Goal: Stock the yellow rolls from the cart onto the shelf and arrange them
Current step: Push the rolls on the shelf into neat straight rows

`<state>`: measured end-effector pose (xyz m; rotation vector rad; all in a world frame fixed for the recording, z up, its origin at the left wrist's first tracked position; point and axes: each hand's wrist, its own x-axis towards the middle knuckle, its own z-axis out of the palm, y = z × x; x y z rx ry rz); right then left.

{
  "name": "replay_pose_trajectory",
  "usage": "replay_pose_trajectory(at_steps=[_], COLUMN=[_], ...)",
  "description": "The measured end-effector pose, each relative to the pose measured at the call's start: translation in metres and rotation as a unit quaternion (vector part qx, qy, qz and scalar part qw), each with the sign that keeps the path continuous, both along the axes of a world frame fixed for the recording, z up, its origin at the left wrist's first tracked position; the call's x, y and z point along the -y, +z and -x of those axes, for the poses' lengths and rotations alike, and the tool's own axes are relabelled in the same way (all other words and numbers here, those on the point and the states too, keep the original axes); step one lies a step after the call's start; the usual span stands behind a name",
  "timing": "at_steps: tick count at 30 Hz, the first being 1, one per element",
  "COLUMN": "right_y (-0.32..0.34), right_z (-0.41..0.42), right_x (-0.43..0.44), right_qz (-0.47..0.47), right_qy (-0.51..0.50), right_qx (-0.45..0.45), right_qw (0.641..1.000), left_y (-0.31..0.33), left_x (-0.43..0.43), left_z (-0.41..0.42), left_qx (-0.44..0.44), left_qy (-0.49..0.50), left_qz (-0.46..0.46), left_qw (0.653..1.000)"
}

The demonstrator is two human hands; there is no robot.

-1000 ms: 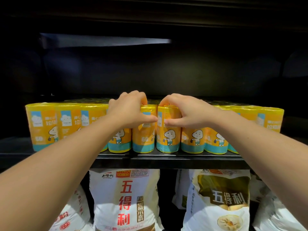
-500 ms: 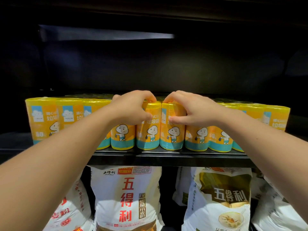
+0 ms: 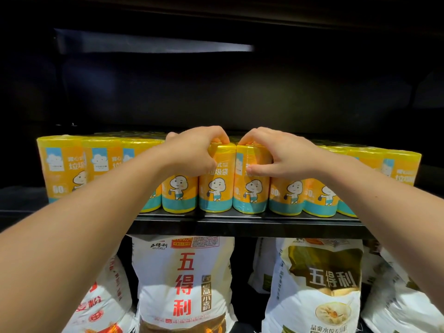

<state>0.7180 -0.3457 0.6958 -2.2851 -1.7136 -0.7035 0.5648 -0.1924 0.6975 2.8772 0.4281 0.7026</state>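
While yellow trash-bag rolls (image 3: 287, 195) fill the shelf (image 3: 240, 224) front, left hand (image 3: 192, 155) clasps one centre roll (image 3: 216, 191), right hand (image 3: 278, 156) its neighbour (image 3: 249, 191); judged near done, final alignment remaining.

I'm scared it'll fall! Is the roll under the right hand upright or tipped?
Upright. The roll sits with its blue bottom flat on the shelf.

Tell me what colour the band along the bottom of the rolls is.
Teal band, clearest in the head view.
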Motion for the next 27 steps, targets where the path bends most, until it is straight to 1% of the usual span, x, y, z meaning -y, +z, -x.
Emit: replay_pose_trajectory(at_steps=[6,10,13,16,18,22,27], right_y=[-0.001,0.000,-0.002,-0.006,-0.006,-0.004,0.000], right_z=[0.001,0.004,0.006,0.007,0.007,0.010,0.027], right_x=[0.000,0.001,0.003,0.004,0.003,0.003,-0.008], right_qz=[0.002,0.010,0.017,0.012,0.012,0.015,-0.034], right_qy=[-0.008,-0.018,-0.029,-0.038,-0.042,-0.055,-0.049], right_qx=[0.016,0.029,0.083,0.136,0.151,0.187,0.158], right_qw=[1.000,0.999,0.996,0.990,0.988,0.981,0.986], left_y=[-0.002,-0.004,-0.006,-0.005,-0.004,-0.005,-0.012], left_x=[-0.001,-0.004,-0.008,-0.013,-0.018,-0.033,-0.046], left_z=[0.000,-0.001,0.002,0.009,0.014,0.023,0.026], left_qx=[0.004,0.018,0.060,0.118,0.134,0.118,0.085], left_qy=[0.006,-0.008,-0.039,-0.054,-0.030,0.036,0.072], left_qz=[-0.017,-0.015,-0.010,-0.037,-0.065,-0.096,-0.100], left_qw=[1.000,1.000,0.997,0.991,0.988,0.988,0.989])
